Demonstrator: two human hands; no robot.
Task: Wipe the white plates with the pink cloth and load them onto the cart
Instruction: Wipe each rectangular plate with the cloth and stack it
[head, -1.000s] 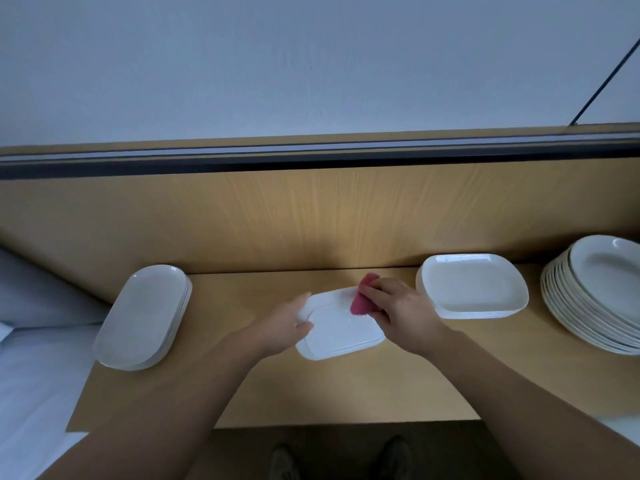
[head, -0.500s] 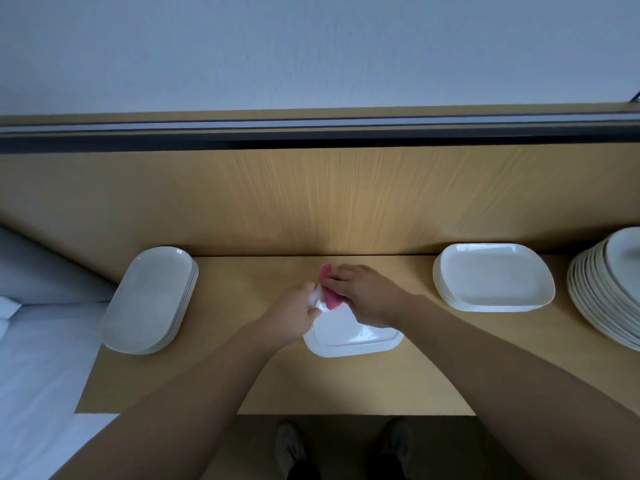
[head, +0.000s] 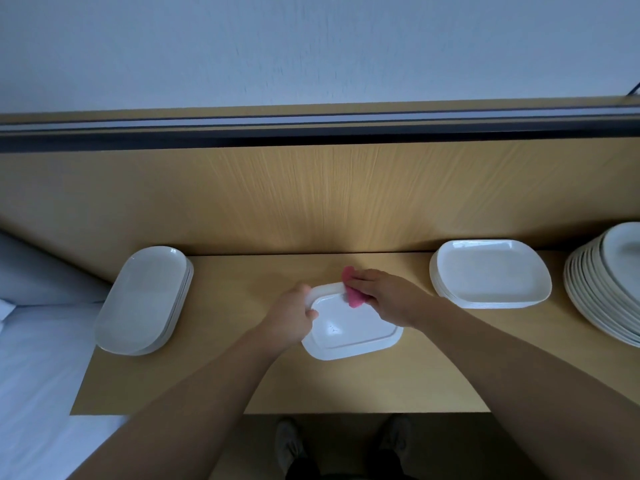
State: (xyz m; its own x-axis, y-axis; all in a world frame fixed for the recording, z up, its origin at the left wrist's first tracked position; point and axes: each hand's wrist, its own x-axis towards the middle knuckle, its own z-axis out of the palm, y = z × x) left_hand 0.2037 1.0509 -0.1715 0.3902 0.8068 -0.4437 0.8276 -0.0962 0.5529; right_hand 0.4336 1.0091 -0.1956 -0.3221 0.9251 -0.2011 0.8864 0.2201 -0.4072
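Rightward along the plate's far rim goes the cloth [head: 354, 296] with the right hand [head: 384, 296], off the far left corner where both were half a second ago. More of the plate [head: 349, 329] shows now. It lies flat at the middle of the table [head: 221, 382], where it was before.

The right hand's fingers lie over the cloth and press it on the rim. Its thumb is hidden, so it probably pinches the cloth from below. Pink bunches out on both sides of the fingers. The left hand [head: 294, 317] grips the plate's left edge, thumb on top and fingers curled under.

A small grey mark sits near the plate's centre, too small to read.

An oval stack [head: 145, 299] lies at the table's left end, overhanging the edge. A square stack [head: 488, 275] stands just right of the right hand, apart from it. A round stack [head: 609, 289] leans beside that, cut off by the right border. White bedding [head: 38, 358] fills the near left. Two shoes [head: 291, 441] show dimly below the table's near edge.
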